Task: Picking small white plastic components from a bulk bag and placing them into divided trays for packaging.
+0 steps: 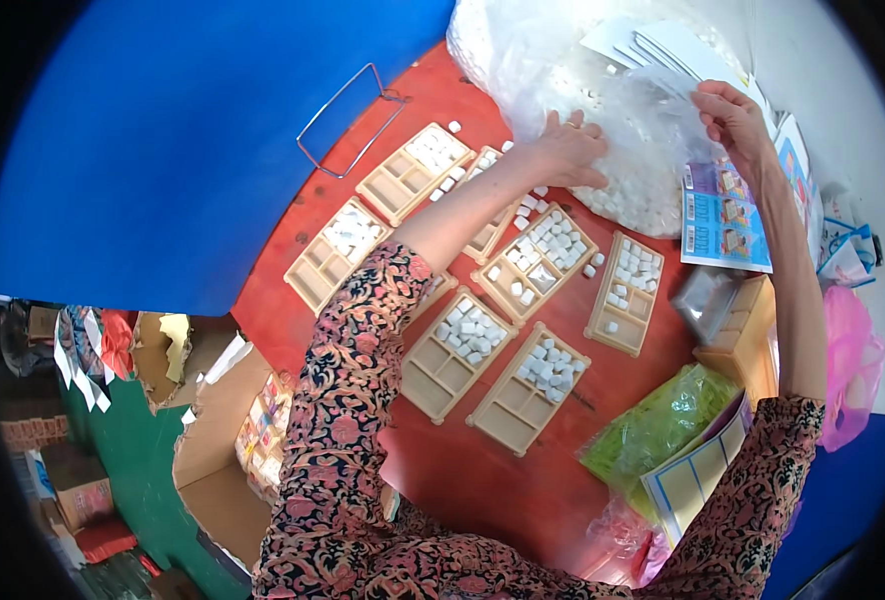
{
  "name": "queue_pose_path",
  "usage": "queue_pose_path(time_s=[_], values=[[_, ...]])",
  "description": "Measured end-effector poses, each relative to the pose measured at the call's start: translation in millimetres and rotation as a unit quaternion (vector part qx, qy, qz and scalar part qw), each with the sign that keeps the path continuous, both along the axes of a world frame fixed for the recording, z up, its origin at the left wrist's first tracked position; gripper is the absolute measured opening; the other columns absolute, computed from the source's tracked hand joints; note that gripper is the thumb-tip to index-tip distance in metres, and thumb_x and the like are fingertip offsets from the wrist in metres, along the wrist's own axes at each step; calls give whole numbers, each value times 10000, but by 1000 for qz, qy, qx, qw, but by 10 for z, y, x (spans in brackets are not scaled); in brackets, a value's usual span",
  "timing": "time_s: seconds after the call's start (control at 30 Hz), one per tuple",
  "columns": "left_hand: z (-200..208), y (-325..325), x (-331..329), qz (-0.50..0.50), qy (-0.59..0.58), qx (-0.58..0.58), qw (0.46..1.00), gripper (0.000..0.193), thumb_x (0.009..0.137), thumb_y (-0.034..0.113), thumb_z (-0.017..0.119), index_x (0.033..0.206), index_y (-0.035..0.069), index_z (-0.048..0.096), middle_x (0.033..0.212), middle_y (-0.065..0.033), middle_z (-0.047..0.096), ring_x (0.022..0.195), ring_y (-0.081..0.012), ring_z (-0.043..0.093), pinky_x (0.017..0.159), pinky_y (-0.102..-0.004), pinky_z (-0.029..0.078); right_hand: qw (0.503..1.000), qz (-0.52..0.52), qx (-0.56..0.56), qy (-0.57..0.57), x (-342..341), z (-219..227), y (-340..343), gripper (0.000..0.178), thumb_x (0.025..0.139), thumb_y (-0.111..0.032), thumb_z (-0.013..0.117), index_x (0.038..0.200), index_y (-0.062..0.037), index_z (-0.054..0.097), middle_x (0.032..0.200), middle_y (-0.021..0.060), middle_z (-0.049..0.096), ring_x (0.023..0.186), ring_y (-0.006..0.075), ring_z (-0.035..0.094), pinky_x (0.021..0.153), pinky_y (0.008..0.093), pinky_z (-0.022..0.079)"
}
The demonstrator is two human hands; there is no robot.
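A large clear plastic bag (623, 190) full of small white cubes lies at the far side of the red table. My left hand (571, 150) rests at the bag's left part, palm down, with its fingers spread. Closed in a pinch, my right hand (731, 112) holds the bag's upper right edge. Several beige compartment trays lie nearer to me, such as a tray (460, 350) and another tray (627, 290). White cubes (553, 365) fill some of their compartments, while others show bare bottoms. My left forearm hides part of the middle trays.
Loose cubes (533, 203) lie between the trays. A bent wire frame (348, 120) stands at the table's left edge. Printed colour sheets (718, 225), a beige box (748, 340) and a bag of green pieces (663, 415) are on the right. An open carton (213, 440) stands lower left.
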State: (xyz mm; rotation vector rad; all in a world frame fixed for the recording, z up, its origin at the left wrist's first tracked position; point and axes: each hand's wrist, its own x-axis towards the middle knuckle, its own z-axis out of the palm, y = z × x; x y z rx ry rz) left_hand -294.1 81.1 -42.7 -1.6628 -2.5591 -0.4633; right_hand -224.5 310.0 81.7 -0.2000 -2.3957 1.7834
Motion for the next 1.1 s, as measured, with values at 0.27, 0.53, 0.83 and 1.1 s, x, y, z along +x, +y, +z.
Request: queue_pose_path(time_s=[0.27,0.53,0.83,1.1], values=[[-3,62,23,7,-22,7,1000,486,805,419,609,1086,26,553,1256,-121,479,1278,-397,333,1010,-626,237,969,-106,122,185,14,412,152,235,771,-111,693,991,-50,638,701,-29,545,569,61,435,519,192,348],[-5,-4,10,12,-58,18,998,449,820,380,603,1079,19,542,1248,-131,470,1300,-406,301,1025,-647,192,960,-96,237,112,460,769,-312,165,822,-149,676,707,-56,603,564,-34,518,436,52,438,391,208,338],[101,11,63,34,-79,-30,996,558,787,379,625,1187,-5,557,1331,-185,425,1325,-430,260,1048,-634,186,853,-177,290,396,348,833,70,64,742,-18,617,799,-44,634,620,-57,508,546,31,437,505,183,361],[500,-221,-102,62,-319,199,924,537,797,336,670,1153,-54,571,1118,-176,617,1117,-278,552,939,-330,440,879,-108,299,356,253,598,-471,137,754,-46,609,887,-17,624,681,31,556,662,141,538,628,289,423]])
